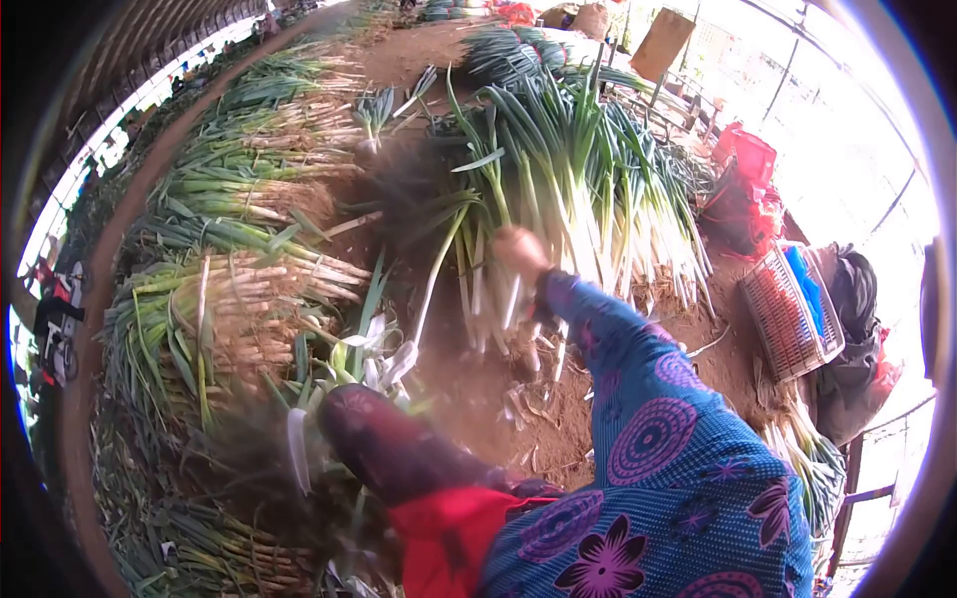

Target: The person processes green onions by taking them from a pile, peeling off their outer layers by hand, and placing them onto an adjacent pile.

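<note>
My right hand, at the end of a blue sleeve with purple patterns, is at the front left side of a large row of long green onions. Their white stalks point toward me and their green leaves spread away. The hand is blurred over the stalks, so its grip cannot be made out. A loose onion slants down to the left of it. Peeled pale leaves lie in a heap below. My left hand does not show. A dark maroon rounded shape, apparently my knee, rises beside a red cloth.
Stacked onion bundles line the left side. On the right stand a wicker basket with blue material, red bags and a dark sack. More onions lie at the lower right, on brown soil.
</note>
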Demonstrator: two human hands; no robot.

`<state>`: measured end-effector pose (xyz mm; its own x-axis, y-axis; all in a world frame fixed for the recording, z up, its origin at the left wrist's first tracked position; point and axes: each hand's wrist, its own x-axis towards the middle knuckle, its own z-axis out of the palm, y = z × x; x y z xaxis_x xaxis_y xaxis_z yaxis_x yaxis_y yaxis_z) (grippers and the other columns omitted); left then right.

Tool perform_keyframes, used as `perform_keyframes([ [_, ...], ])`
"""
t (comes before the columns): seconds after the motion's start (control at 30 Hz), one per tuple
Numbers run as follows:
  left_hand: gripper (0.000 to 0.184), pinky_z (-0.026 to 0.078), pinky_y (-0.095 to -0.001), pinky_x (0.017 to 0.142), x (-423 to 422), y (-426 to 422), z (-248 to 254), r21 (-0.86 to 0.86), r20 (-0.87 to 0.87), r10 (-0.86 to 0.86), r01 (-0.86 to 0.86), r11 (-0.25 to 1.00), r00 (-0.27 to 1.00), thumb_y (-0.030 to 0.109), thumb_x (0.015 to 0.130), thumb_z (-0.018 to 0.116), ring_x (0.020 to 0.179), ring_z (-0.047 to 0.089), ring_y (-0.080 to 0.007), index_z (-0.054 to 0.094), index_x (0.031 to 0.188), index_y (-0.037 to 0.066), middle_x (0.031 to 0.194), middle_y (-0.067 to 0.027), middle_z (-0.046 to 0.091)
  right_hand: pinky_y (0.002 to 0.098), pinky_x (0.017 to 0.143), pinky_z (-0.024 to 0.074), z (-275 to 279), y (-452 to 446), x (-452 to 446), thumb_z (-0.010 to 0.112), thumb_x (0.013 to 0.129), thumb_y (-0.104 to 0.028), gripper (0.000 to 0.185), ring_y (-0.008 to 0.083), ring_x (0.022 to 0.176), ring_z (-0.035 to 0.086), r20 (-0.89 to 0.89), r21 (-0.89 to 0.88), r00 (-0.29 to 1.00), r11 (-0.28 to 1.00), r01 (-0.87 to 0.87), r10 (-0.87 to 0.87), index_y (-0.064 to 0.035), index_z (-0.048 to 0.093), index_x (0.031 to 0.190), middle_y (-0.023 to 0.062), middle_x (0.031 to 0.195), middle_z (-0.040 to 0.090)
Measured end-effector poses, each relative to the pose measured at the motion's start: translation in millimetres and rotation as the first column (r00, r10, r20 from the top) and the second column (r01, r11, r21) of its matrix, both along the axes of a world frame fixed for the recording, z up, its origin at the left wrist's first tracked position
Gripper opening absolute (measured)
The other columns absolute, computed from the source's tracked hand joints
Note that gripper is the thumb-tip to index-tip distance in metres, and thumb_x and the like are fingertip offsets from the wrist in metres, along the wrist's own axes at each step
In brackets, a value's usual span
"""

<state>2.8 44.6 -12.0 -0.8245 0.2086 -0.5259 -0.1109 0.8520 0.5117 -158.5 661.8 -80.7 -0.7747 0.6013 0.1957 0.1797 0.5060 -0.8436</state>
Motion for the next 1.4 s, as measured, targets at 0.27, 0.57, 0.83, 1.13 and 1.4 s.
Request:
perform_keyframes([
  [0.27,0.030,0.046,-0.0437,0.088,83,-126,0,-0.206,-0.011,0.023,-0.025,0.978,1.000,0.018,0.090,0.048,0.106,0.058,-0.0350,0.061,0.116,0.009,0.111,-0.0198,0.061,0.0346,0.079,0.0520,81,-320,-57,0.059,0.082,-0.011,0.027,0.0241,0.089,0.064,0.020,0.090,0.599,0.595,-0.798,0.800,-0.0075,0.066,0.109,0.0106,0.104,0.065],
  [0.57,0.021,0.052,-0.0289,0.073,83,-259,56,0.708,-0.219,0.967,-0.661,0.248,0.129,0.010,0.089,0.054,0.086,0.064,-0.0154,0.064,0.107,0.003,0.093,-0.0047,0.065,0.0284,0.081,0.0496,123,-566,-43,0.054,0.095,-0.026,0.032,0.0138,0.087,0.063,-0.095,-0.553,0.054,-0.007,-0.833,0.994,-0.0015,0.060,0.115,0.0062,0.092,0.066],
  [0.83,0.026,0.049,-0.0270,0.074,88,-290,67,0.866,0.022,0.987,-0.490,-0.100,-0.162,0.012,0.093,0.054,0.085,0.062,-0.0162,0.056,0.115,-0.001,0.092,-0.0062,0.060,0.0330,0.078,0.0528,-52,-732,-16,0.055,0.093,-0.023,0.029,0.0199,0.087,0.065,0.063,-0.852,-0.008,0.049,-0.521,0.998,-0.0010,0.060,0.112,0.0091,0.097,0.065],
  [1.13,0.023,0.048,-0.0276,0.074,105,-292,73,0.769,-0.104,0.980,-0.639,-0.030,-0.171,0.017,0.095,0.054,0.083,0.061,-0.0138,0.060,0.113,0.003,0.088,-0.0028,0.061,0.0442,0.088,0.0468,-206,-855,-29,0.055,0.077,-0.018,0.043,0.0384,0.100,0.059,0.249,-0.258,-0.051,0.016,-0.966,0.967,-0.0077,0.060,0.119,0.0174,0.111,0.063],
  [1.4,0.025,0.047,-0.0278,0.072,98,-297,72,0.752,-0.049,0.986,-0.655,-0.070,-0.161,0.018,0.095,0.055,0.081,0.058,-0.0143,0.057,0.112,-0.001,0.088,-0.0046,0.058,0.0471,0.090,0.0464,-248,-871,-32,0.055,0.075,-0.016,0.047,0.0408,0.109,0.051,0.579,0.061,-0.098,-0.163,-0.985,0.809,-0.0126,0.055,0.122,0.0175,0.119,0.054],
])
